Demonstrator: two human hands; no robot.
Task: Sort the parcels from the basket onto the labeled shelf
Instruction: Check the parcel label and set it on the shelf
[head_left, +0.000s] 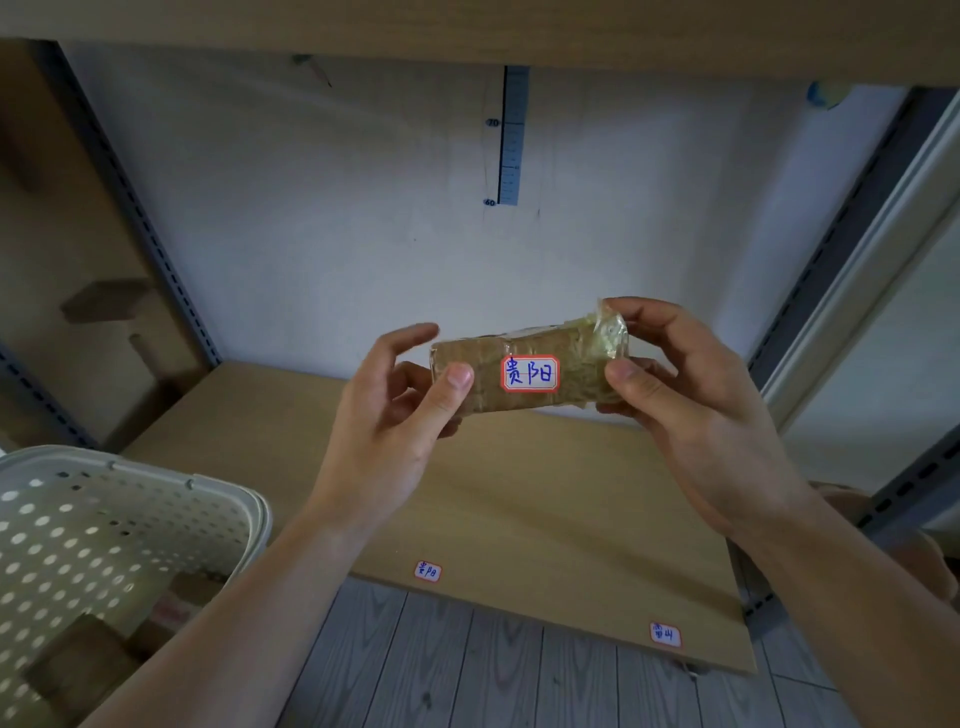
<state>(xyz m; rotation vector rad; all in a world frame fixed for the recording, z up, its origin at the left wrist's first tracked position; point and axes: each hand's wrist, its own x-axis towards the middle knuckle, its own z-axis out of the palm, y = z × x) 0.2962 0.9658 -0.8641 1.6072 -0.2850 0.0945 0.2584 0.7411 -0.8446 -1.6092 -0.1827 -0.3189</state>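
Note:
A small brown parcel (582, 364) wrapped in clear tape is held up in front of the shelf, its red-bordered label with blue handwriting facing me. My left hand (395, 410) pinches its left end between thumb and fingers. My right hand (691, 405) grips its right end. Below lies the wooden shelf board (519, 499), bare, with one label sticker (427, 571) on its front edge at the middle and another label sticker (665, 634) to the right. The white perforated basket (104, 525) stands at the lower left with brown parcels (93, 654) inside.
Grey slotted shelf uprights (130, 208) rise left and right. Another wooden board (467, 31) spans overhead. A measuring strip (511, 135) hangs on the white back wall. Grey plank floor (493, 670) lies below the shelf's front edge.

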